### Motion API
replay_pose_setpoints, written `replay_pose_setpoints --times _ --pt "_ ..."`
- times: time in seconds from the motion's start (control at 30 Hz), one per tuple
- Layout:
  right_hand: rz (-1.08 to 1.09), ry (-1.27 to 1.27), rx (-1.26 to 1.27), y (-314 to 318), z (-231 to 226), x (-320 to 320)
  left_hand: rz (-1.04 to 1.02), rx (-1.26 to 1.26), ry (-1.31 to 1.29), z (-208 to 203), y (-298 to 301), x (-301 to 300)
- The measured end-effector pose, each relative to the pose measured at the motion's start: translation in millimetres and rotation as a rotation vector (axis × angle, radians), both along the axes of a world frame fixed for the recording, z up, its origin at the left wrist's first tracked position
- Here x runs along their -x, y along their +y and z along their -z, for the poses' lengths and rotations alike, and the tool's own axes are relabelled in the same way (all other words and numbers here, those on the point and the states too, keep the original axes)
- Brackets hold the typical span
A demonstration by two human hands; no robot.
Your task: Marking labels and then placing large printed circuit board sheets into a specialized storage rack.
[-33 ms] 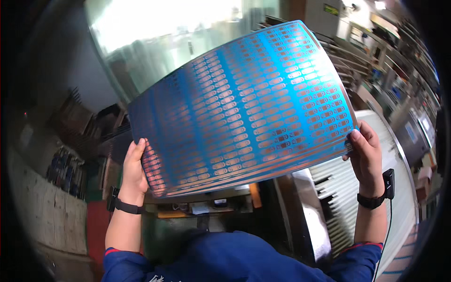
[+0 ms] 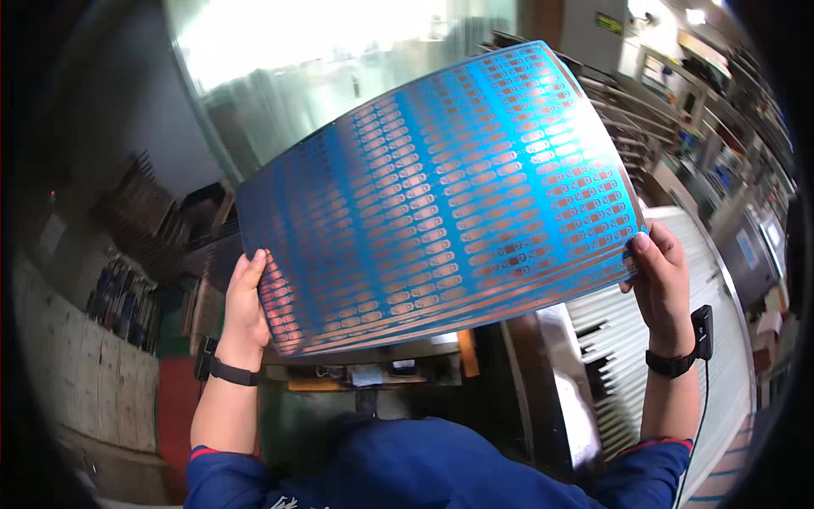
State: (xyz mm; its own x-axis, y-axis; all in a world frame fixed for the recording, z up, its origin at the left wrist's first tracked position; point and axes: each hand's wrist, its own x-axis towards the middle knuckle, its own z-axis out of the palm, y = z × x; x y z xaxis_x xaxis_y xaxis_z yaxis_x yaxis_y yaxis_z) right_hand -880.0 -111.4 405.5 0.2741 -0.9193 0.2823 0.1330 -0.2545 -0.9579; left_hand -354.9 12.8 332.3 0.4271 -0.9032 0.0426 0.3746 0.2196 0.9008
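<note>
A large circuit board panel [image 2: 441,199], blue with rows of small copper-coloured patterns, is held up in front of me between both hands. It is tilted, with its right end higher than its left, and a bright glare lies on its right part. My left hand [image 2: 248,301] is closed on its lower left corner, thumb on the patterned face. At the lower right corner my right hand [image 2: 661,276] grips the edge, thumb in front and fingers mostly behind. Each wrist wears a black strap with a small device.
A ribbed pale surface like a roller conveyor [image 2: 678,373] lies at my right. Below the panel is a shelf or bench with small items [image 2: 367,374]. Wooden cabinets [image 2: 97,373] stand at left, a bright glazed window [image 2: 314,64] is ahead, and machinery [image 2: 746,246] is at far right.
The background has shifted slightly right and down in the view, and the panel's left end sits a touch further right. Both hands keep the same hold.
</note>
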Motion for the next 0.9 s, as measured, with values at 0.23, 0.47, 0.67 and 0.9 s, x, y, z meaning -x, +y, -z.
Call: replay_pose_setpoints --times 0.23,0.47,0.67,0.9 --pt "-0.158 0.187 0.025 1 5 -102 -0.160 0.048 0.019 16 49 -67" --pt "-0.193 0.413 0.078 4 -5 -223 -0.205 0.111 -0.003 13 60 -207" --pt "-0.107 0.390 0.010 5 -6 -316 -0.114 0.089 -0.040 14 54 -314" --pt "-0.015 0.377 -0.026 -13 -3 -354 -0.164 0.047 0.018 24 38 -346"
